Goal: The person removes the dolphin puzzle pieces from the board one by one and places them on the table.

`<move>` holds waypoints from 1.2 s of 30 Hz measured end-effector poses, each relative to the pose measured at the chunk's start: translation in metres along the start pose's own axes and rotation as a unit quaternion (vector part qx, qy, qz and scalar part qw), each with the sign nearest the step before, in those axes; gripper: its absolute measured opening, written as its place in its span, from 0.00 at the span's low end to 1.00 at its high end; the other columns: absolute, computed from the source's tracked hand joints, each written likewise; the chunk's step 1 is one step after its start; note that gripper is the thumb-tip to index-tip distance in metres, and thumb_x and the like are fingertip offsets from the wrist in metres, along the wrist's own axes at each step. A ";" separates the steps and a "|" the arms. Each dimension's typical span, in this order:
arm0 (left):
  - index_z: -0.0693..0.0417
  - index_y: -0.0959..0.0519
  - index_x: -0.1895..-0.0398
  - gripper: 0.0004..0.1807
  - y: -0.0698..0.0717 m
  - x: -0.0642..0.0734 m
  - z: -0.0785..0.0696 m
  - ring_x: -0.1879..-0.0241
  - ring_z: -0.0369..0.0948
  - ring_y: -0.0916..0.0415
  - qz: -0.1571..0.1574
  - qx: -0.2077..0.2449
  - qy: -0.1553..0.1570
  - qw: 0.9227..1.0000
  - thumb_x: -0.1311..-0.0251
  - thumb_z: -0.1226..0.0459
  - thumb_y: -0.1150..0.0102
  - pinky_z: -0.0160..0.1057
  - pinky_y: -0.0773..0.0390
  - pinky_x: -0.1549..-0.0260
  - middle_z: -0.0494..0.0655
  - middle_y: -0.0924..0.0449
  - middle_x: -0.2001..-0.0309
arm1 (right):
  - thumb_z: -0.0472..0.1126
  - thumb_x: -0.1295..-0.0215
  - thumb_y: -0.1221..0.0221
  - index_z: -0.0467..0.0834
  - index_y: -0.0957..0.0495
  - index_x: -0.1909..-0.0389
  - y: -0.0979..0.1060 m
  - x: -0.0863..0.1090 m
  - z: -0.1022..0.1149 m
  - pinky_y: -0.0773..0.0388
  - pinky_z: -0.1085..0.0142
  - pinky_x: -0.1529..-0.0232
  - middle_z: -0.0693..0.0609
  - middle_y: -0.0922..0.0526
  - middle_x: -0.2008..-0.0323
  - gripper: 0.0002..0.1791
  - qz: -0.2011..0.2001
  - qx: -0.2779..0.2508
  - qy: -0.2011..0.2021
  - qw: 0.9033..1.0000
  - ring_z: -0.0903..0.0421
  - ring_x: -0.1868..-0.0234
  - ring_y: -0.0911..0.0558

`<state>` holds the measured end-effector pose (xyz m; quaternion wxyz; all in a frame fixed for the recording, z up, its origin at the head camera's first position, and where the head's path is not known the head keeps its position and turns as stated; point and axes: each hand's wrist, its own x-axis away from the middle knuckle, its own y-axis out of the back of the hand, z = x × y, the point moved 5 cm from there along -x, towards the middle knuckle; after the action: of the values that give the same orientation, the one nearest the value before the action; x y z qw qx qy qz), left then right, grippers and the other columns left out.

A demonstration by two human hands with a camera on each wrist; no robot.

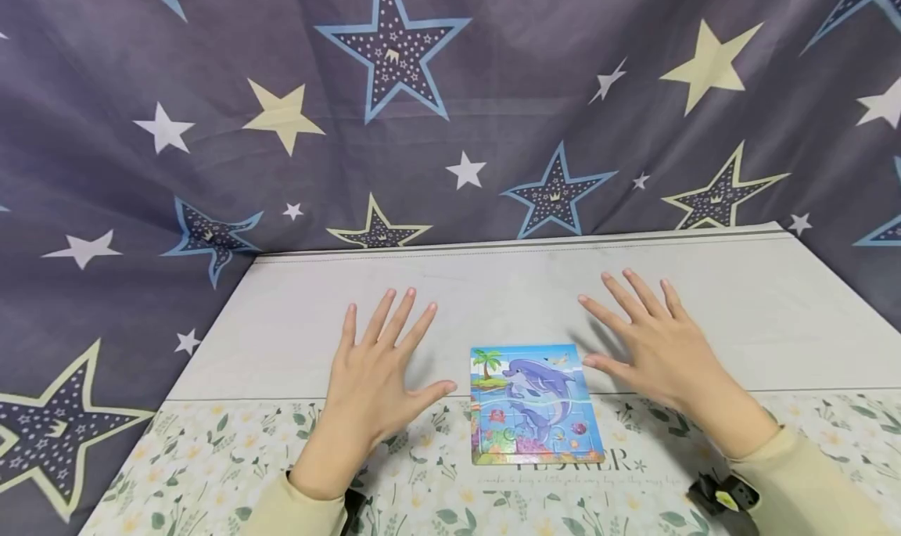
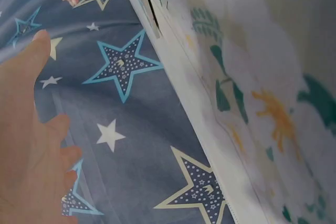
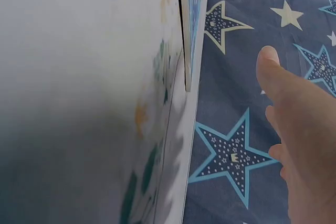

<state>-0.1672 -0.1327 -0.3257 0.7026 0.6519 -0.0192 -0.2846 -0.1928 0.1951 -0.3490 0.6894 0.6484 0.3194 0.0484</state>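
Note:
A square jigsaw puzzle point(image 1: 538, 403) with a dolphin, a palm tree and sea creatures lies flat on the table, its pieces joined in a thin board. To its left, my left hand point(image 1: 376, 383) is spread with straight fingers, palm down, holding nothing. On the other side, my right hand point(image 1: 665, 352) is spread the same way, its thumb close to the puzzle's upper right corner; I cannot tell whether they touch. The right wrist view shows the puzzle's edge point(image 3: 188, 40) from the side, with the right thumb point(image 3: 278, 77) apart from it.
A table cover point(image 1: 281, 317), plain white at the back and flowered in front, lies under everything. Printed lettering point(image 1: 615, 461) shows beside the puzzle's lower edge. Behind the table hangs a dark curtain point(image 1: 422, 160) with stars. Each wrist wears a dark strap point(image 1: 725, 493).

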 end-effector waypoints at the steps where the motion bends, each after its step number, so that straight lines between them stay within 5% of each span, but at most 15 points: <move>1: 0.37 0.44 0.22 0.53 -0.001 0.000 0.000 0.23 0.47 0.59 0.001 -0.002 -0.003 1.000 0.49 0.25 0.50 0.61 0.67 0.28 0.45 0.54 0.21 | 0.71 0.36 0.46 0.57 0.38 0.25 -0.001 -0.001 0.001 0.70 0.45 0.26 0.45 0.48 0.23 0.42 0.000 -0.002 0.002 1.000 0.47 0.22 0.60; 23: 0.38 0.40 0.23 0.50 -0.017 -0.013 -0.005 0.23 0.49 0.56 0.049 -0.014 -0.019 0.999 0.46 0.25 0.54 0.61 0.67 0.28 0.46 0.49 0.23 | 0.71 0.34 0.50 0.56 0.41 0.23 -0.013 -0.028 0.032 0.63 0.39 0.27 0.44 0.47 0.23 0.42 0.085 -0.062 0.001 0.994 0.41 0.23 0.54; 36: 0.37 0.40 0.23 0.49 -0.029 -0.022 -0.006 0.24 0.48 0.54 0.114 0.055 -0.025 0.992 0.44 0.26 0.54 0.63 0.58 0.29 0.45 0.47 0.23 | 0.71 0.39 0.43 0.54 0.37 0.25 -0.021 -0.045 0.061 0.50 0.37 0.29 0.43 0.43 0.25 0.45 0.101 -0.088 0.038 0.990 0.39 0.25 0.48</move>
<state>-0.1943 -0.1178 -0.3455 0.6926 0.6759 -0.1266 -0.2177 -0.2044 0.1174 -0.3544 0.7224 0.6122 0.2724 0.1703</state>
